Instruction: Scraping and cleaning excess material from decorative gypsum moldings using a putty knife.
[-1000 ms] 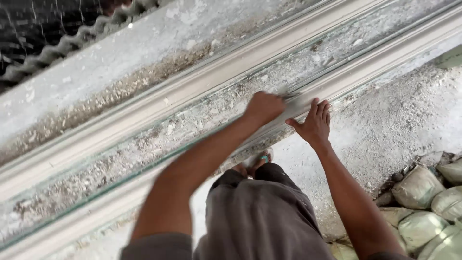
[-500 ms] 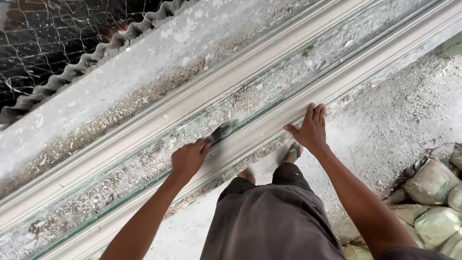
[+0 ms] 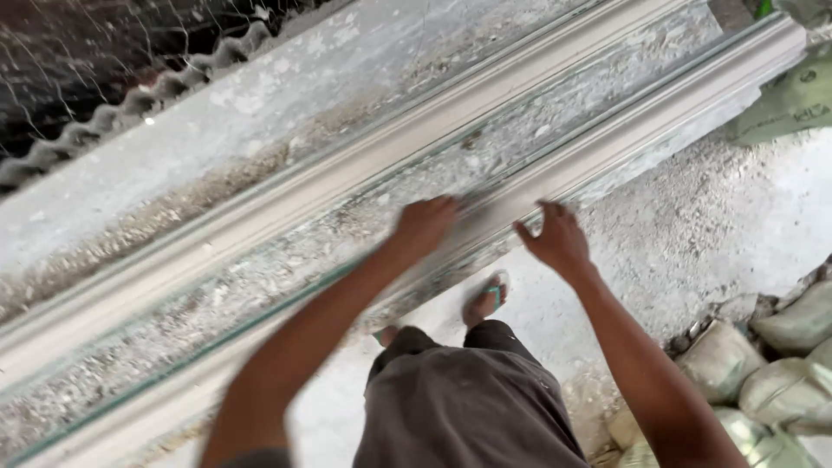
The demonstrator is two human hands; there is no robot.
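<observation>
A long white plaster moulding (image 3: 643, 120) runs diagonally across the view, with a rough, crumb-strewn channel (image 3: 260, 260) beside it. My left hand (image 3: 425, 227) is closed in a fist over the channel's near edge. It is motion-blurred, and the dark flat tool it grips shows only as a smear at its fingertips. My right hand (image 3: 556, 241) rests on the near rail of the moulding, close to the left hand, with its fingers spread and nothing in it.
A corrugated sheet (image 3: 104, 126) and wire mesh (image 3: 78, 52) lie beyond the far edge. Filled sacks (image 3: 793, 329) are piled on the dusty floor at lower right, a green sack (image 3: 789, 104) at upper right. My sandalled foot (image 3: 485, 299) stands by the bench.
My left hand swept left along the channel, then back right toward the right hand. The right hand stayed on the near rail. The view shifted.
</observation>
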